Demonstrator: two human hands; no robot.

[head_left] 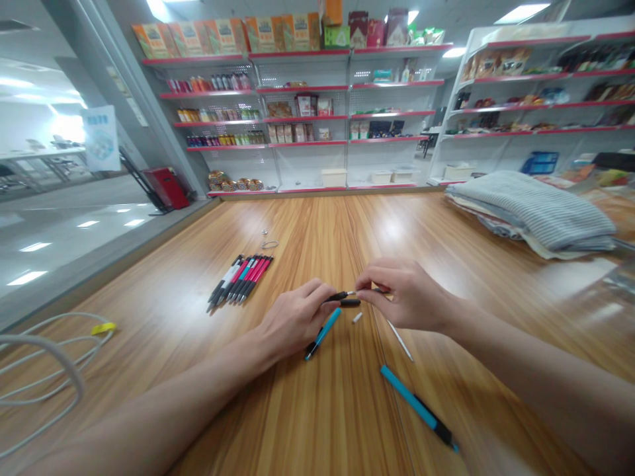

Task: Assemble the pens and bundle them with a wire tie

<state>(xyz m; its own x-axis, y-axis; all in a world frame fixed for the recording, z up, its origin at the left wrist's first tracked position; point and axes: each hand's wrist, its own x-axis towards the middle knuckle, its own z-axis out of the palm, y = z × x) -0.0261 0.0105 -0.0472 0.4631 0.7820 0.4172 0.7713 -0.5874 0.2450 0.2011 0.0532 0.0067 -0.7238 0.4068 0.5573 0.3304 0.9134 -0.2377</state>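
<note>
My left hand [300,316] is closed on a black pen barrel piece [338,296] whose pale, narrow end points right. My right hand [404,292] pinches at that end, and a thin dark pen part [381,290] shows by its fingers; its exact kind is hidden. Just below lies a second black piece [350,303], close to the left fingers. A blue pen barrel [325,334] rests beside the left hand. Between the hands on the table are a small white piece [356,318] and a white refill [400,341]. Nearer to me lies a blue and black pen part [419,406].
Several pens [241,281] lie in a row on the wooden table [307,231], with a small spring-like loop [270,244] behind them. A white cable [59,360] coils at left. Folded striped cloth [536,208] sits at right. Stocked shelves [302,119] stand beyond the table.
</note>
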